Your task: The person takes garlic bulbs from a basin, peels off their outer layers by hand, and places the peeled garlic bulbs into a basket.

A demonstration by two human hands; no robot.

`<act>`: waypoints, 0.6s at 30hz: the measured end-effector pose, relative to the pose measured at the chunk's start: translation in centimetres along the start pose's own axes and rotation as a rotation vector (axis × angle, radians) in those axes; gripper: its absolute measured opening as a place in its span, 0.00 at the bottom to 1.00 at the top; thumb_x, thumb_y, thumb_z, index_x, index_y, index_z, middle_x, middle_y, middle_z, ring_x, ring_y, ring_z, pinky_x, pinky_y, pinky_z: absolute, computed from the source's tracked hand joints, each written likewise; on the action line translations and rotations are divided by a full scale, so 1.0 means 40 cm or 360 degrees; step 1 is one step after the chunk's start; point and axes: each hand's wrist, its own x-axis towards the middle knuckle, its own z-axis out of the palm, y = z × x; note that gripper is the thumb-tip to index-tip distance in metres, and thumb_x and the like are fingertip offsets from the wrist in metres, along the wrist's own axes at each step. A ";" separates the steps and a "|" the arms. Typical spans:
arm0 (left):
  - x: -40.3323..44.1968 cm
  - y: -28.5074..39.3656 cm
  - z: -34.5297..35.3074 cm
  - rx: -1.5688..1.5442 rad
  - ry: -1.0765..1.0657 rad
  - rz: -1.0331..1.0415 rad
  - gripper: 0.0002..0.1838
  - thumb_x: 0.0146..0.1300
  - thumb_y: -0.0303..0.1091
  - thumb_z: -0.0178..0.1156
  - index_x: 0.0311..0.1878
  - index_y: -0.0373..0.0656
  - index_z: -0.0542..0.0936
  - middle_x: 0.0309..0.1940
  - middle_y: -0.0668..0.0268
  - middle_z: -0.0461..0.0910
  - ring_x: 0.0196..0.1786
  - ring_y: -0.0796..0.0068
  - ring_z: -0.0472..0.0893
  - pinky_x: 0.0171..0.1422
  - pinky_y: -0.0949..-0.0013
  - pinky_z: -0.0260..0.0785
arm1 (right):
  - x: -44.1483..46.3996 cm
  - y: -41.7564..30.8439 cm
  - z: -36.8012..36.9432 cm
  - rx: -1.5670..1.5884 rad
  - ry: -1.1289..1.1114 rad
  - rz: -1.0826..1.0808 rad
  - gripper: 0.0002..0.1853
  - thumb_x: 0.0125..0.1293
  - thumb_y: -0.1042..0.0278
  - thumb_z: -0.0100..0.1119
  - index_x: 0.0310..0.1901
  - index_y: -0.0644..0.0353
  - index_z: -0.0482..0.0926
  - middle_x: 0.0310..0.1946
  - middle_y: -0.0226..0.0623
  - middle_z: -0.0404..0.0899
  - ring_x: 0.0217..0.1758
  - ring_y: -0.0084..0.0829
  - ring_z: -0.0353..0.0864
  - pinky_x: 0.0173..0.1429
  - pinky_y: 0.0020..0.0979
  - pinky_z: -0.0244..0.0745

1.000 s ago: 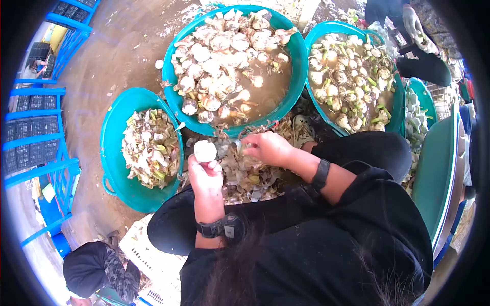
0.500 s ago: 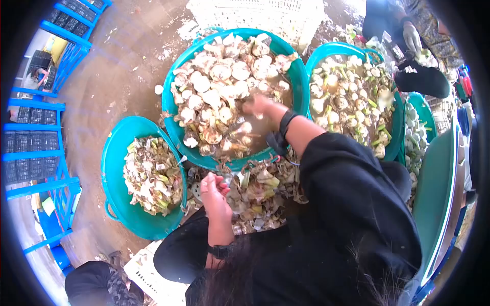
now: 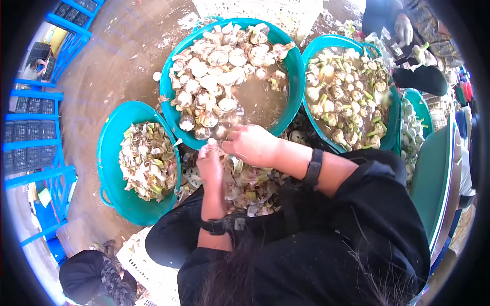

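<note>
My two hands meet over the near rim of a large green tub [image 3: 297, 76] holding muddy water and whitish bulbs with papery skins [image 3: 209, 81]. With its fingers curled down, my right hand [image 3: 252, 145] closes around a blurred, brownish-white bulb [image 3: 220, 133] that is mostly hidden. Just left of it, my left hand [image 3: 210, 163] has its thumb and fingers pinched together; what is between them I cannot make out. Beneath both hands lies a pile of loose peelings [image 3: 250, 188].
A smaller green tub [image 3: 115, 145] of peelings stands at left. To the right, another green tub [image 3: 306, 56] holds bulbs with green stems in water. A white crate [image 3: 265, 7] lies beyond. A co-worker's gloved hand [image 3: 403, 30] shows at upper right; blue racks [image 3: 33, 143] line the left.
My right hand has come back from among the bulbs in the large tub to the near rim, beside my left hand. My left fingers have closed from a looser curl.
</note>
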 end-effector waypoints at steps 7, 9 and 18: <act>-0.053 0.018 -0.022 0.0286 -0.0338 0.0147 0.19 0.60 0.46 0.55 0.31 0.36 0.77 0.19 0.73 0.72 0.25 0.85 0.66 0.29 0.78 0.59 | -0.053 -0.058 0.024 0.0234 -0.0486 0.0085 0.03 0.45 0.69 0.52 0.20 0.56 0.75 0.18 0.39 0.76 0.24 0.40 0.78 0.31 0.36 0.74; -0.061 0.010 -0.023 0.0286 -0.0394 0.0161 0.18 0.61 0.44 0.54 0.32 0.36 0.77 0.21 0.72 0.73 0.26 0.85 0.67 0.30 0.79 0.60 | -0.063 -0.045 0.056 0.0456 -0.0320 0.0276 0.04 0.47 0.70 0.51 0.21 0.57 0.76 0.18 0.39 0.76 0.24 0.38 0.78 0.30 0.34 0.74; -0.098 0.047 -0.053 -0.0364 -0.0648 0.0091 0.17 0.63 0.31 0.49 0.54 0.34 0.69 0.33 0.67 0.75 0.33 0.81 0.73 0.40 0.77 0.66 | -0.101 -0.082 0.042 0.1866 -0.0202 0.1018 0.13 0.62 0.65 0.49 0.27 0.66 0.76 0.18 0.28 0.71 0.24 0.18 0.72 0.22 0.25 0.67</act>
